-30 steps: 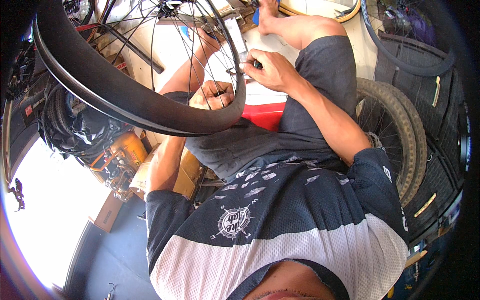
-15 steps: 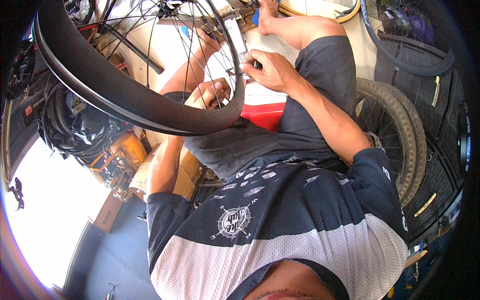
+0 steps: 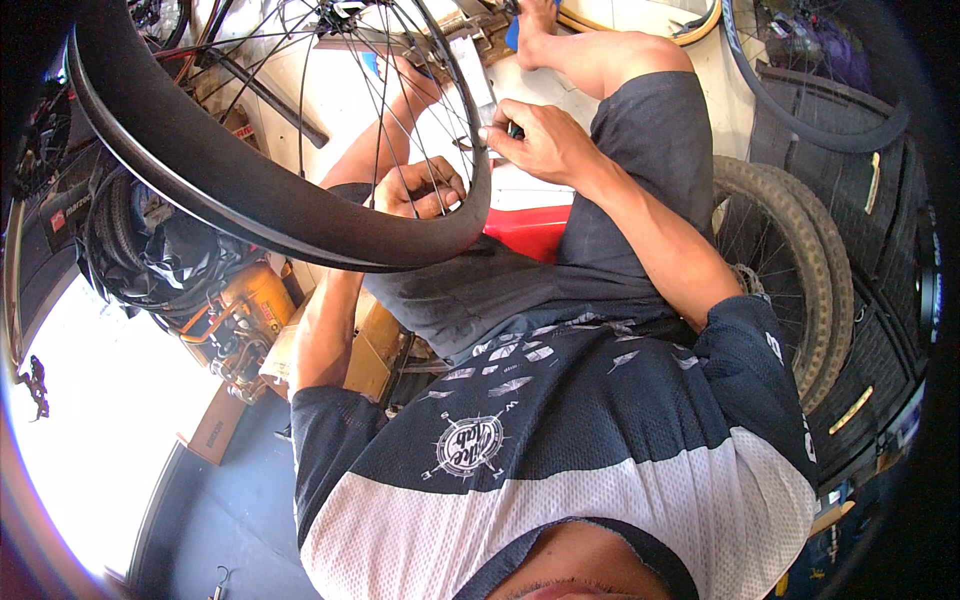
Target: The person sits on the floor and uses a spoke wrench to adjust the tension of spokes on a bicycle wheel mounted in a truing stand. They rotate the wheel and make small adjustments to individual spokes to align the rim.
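A deep black bicycle wheel rim [image 3: 270,195] with thin black spokes leans in from the upper left, its lower edge over my lap. My left hand [image 3: 418,188] is among the spokes just inside the rim, fingers curled together; what they pinch is hidden. On the rim's right outer side is my right hand [image 3: 548,143], its thumb and fingertips close to the rim. Its fingers are closed around a small dark tool [image 3: 515,130] with a greenish tint, mostly covered by the hand. The wheel's hub [image 3: 340,12] shows at the top edge.
A red object [image 3: 527,232] sits between my thighs. Knobbly mountain bike tyres [image 3: 800,290] stand at my right. On the left are a yellow box of tools [image 3: 255,300], a cardboard box [image 3: 370,350] and a black bag [image 3: 165,235]. Another rim [image 3: 800,125] is at upper right.
My left hand has turned over slightly among the spokes, its thumb lowered and fingers drawn together. The wheel has shifted very little. My right hand stays at the rim's outer side.
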`<action>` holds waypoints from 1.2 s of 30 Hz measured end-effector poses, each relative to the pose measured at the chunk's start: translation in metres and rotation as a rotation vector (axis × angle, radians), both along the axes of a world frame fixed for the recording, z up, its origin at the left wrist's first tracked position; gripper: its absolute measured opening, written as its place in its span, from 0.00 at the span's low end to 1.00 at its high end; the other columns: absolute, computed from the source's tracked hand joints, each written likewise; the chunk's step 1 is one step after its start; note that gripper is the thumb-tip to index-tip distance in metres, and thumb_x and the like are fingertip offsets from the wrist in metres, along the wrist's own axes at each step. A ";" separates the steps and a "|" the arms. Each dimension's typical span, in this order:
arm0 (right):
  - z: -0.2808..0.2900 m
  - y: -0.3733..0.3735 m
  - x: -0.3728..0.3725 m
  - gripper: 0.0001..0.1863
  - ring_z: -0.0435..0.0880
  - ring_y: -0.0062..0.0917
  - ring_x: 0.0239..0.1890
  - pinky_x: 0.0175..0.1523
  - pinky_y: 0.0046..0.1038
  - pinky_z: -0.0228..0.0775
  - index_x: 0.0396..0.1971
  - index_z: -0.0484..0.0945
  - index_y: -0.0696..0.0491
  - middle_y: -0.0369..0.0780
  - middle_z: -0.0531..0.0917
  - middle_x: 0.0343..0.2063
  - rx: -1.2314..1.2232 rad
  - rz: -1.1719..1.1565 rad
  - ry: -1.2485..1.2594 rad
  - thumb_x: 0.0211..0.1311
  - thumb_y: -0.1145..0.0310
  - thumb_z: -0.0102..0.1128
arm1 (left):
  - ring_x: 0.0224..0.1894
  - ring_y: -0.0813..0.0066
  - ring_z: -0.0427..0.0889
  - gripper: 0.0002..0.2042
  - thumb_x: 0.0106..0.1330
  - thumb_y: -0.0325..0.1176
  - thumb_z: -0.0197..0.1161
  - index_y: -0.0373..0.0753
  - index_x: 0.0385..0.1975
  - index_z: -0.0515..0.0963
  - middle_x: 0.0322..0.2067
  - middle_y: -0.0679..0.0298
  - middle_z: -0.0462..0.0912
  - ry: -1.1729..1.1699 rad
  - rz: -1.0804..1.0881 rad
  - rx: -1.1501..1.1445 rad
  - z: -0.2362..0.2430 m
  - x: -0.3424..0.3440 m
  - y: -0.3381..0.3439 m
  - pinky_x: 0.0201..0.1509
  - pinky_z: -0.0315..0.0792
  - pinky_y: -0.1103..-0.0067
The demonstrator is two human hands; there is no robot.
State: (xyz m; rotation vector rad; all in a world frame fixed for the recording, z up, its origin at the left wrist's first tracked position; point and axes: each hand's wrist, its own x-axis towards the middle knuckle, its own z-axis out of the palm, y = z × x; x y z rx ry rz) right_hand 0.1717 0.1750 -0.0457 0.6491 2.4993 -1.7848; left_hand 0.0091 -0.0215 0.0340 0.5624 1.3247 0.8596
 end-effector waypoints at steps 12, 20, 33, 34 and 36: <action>-0.002 -0.001 -0.002 0.19 0.85 0.49 0.31 0.38 0.47 0.72 0.33 0.82 0.55 0.51 0.85 0.24 -0.038 -0.002 -0.016 0.66 0.52 0.62 | 0.33 0.86 0.74 0.11 0.75 0.37 0.64 0.36 0.36 0.77 0.28 0.72 0.77 0.205 -0.017 0.034 -0.006 0.007 -0.003 0.38 0.68 0.83; -0.006 -0.002 -0.013 0.21 0.88 0.40 0.35 0.42 0.39 0.76 0.42 0.84 0.56 0.47 0.88 0.31 -0.177 0.077 0.042 0.66 0.51 0.64 | 0.29 0.87 0.75 0.13 0.78 0.40 0.59 0.36 0.36 0.77 0.27 0.70 0.79 -0.048 0.156 0.110 -0.020 0.001 -0.021 0.33 0.66 0.86; -0.002 -0.002 -0.039 0.19 0.84 0.29 0.54 0.60 0.31 0.74 0.54 0.82 0.52 0.42 0.87 0.48 -0.561 0.265 0.099 0.69 0.58 0.68 | 0.45 0.83 0.82 0.13 0.77 0.33 0.61 0.33 0.54 0.80 0.42 0.68 0.85 -0.108 0.149 -0.133 -0.030 0.010 -0.019 0.50 0.75 0.83; -0.002 -0.002 -0.039 0.19 0.84 0.29 0.54 0.60 0.31 0.74 0.53 0.83 0.52 0.42 0.87 0.48 -0.569 0.270 0.090 0.69 0.57 0.68 | 0.46 0.82 0.82 0.13 0.76 0.33 0.61 0.33 0.54 0.80 0.43 0.67 0.85 -0.111 0.151 -0.139 -0.030 0.009 -0.020 0.50 0.75 0.83; -0.004 -0.003 -0.041 0.19 0.84 0.29 0.53 0.59 0.31 0.74 0.51 0.83 0.53 0.42 0.86 0.48 -0.575 0.279 0.097 0.68 0.56 0.69 | 0.47 0.80 0.83 0.12 0.76 0.32 0.61 0.33 0.53 0.81 0.44 0.66 0.85 -0.116 0.154 -0.154 -0.031 0.007 -0.021 0.52 0.76 0.82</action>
